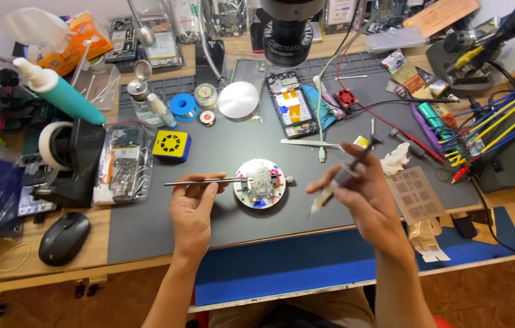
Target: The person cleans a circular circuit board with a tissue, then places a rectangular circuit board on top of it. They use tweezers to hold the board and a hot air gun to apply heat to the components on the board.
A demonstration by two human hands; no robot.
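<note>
Working with two hands over one round white holder (260,183) at the middle of the grey bench mat (209,218).

The left hand (192,209) pinches one pair of slim metal tweezers (206,181), held level, with the tips reaching the left edge of the holder, where a small circuit board (262,180) sits. The right hand (364,191) is closed around one syringe-like applicator (337,180), tilted, its pale tip hanging just right of the holder and not touching it. A second pair of tweezers (312,143) lies loose on the mat above the holder. One opened phone (292,104) lies face-down further up, near one round silver tin (238,100). One yellow and blue block (172,146) sits to the left, and one black computer mouse (64,237) rests off the mat at lower left. One metal stencil sheet (416,193) lies right of the right hand.
</note>
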